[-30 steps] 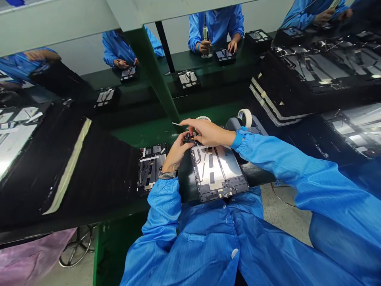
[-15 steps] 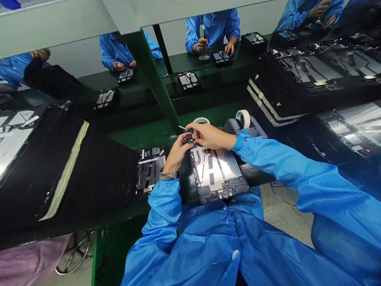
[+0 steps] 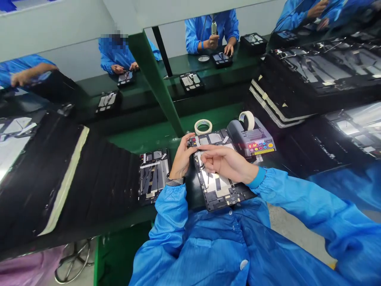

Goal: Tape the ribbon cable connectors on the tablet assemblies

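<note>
An opened tablet [image 3: 218, 193], its inner boards and silver plates showing, lies tilted on the bench before me. My left hand [image 3: 182, 158] grips its upper left corner, thumb on top and fingers around the edge. My right hand [image 3: 223, 163] is over the tablet's middle, its fingers curled together and the index finger reaching to the left thumb; anything between them is hidden. To the left lies a second opened tablet [image 3: 153, 178] with white tape strips. Behind the tablet are a tape roll [image 3: 203, 127] and a grey tape dispenser [image 3: 260, 137] with a lit display.
A long row of black tablet parts [image 3: 98, 178] with a pale foam strip [image 3: 67, 180] fills the left. Stacked opened tablets [image 3: 324, 71] stand at the right. A green post [image 3: 157, 83] rises behind the bench; beyond it, co-workers in blue handle tablets.
My right hand has come down and towards me from the tablet's upper corner, uncovering its top and the dispenser. The thin white piece at its fingertips is out of sight. My left hand stays at the corner.
</note>
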The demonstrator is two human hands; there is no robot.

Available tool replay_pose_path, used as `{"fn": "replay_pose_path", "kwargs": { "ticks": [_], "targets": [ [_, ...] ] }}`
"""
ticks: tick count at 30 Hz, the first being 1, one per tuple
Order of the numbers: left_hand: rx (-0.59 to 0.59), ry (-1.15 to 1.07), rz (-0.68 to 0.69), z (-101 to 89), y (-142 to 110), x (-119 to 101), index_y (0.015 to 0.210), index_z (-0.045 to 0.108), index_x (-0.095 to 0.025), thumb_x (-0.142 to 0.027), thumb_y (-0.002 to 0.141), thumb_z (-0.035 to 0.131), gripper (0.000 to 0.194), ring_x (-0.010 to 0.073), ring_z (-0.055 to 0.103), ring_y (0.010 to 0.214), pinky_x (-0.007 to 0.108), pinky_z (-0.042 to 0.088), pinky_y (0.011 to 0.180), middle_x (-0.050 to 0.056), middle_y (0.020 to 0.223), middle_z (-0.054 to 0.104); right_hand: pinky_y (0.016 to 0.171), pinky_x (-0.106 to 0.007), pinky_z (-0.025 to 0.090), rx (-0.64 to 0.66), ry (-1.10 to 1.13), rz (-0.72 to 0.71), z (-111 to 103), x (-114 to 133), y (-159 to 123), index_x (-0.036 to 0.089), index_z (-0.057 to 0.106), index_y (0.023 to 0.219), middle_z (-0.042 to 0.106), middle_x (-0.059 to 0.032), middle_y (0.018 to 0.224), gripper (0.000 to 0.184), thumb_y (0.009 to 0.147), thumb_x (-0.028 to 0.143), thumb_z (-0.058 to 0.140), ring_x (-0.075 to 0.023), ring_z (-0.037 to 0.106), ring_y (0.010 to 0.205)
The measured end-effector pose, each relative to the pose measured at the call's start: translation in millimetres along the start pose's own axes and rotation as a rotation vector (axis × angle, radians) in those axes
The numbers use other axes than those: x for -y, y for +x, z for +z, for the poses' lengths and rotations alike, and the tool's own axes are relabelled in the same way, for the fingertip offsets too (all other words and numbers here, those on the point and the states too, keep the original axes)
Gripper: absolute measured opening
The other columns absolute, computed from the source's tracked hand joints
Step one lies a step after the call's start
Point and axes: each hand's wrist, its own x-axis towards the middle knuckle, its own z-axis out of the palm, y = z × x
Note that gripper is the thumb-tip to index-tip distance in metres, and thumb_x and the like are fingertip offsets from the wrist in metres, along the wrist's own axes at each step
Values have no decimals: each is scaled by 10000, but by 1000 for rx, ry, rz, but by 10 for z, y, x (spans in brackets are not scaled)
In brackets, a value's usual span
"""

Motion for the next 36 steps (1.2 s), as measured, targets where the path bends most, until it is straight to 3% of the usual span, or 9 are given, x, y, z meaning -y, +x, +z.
{"fn": "replay_pose_path", "kwargs": {
  "ticks": [8, 17, 27, 33, 36],
  "targets": [
    [15, 75, 42, -3, -3, -1, 1321, 554, -292, -256, 859, 601, 466, 239, 623, 1221, 391, 483, 1099, 34, 1303, 655, 582, -288, 417, -53, 81, 36, -18, 11, 78, 179, 645, 1153, 660, -19, 831, 270, 889, 236, 630, -133, 506, 604],
    [19, 253, 96, -58, 3, -63, 1057, 637, -275, -173, 877, 596, 210, 277, 447, 1495, 456, 317, 1267, 42, 1399, 621, 600, -297, 395, -44, 144, 72, 25, 50, 78, 172, 655, 1084, 649, -31, 816, 210, 921, 291, 596, -144, 468, 603],
    [26, 385, 136, -90, -4, -83, 1062, 642, -275, -165, 899, 572, 209, 279, 455, 1484, 468, 306, 1270, 57, 1455, 574, 616, -310, 418, -73, 193, 82, 58, 91, 110, 163, 655, 1007, 644, -46, 802, 196, 949, 304, 532, -151, 458, 605],
    [37, 452, 137, -110, -1, -115, 1070, 655, -278, -166, 903, 568, 220, 294, 441, 1488, 500, 278, 1276, 64, 1451, 575, 542, -296, 390, -107, 265, 78, 87, 52, 32, 145, 675, 1030, 679, -52, 779, 252, 971, 338, 525, -135, 458, 533],
    [48, 449, 117, -119, 9, -108, 1070, 650, -278, -177, 900, 567, 215, 292, 445, 1483, 494, 282, 1275, 63, 1447, 575, 519, -299, 390, -82, 148, 96, 114, 53, -57, 134, 697, 1098, 699, -56, 770, 313, 950, 355, 533, -126, 445, 488]
  ]
}}
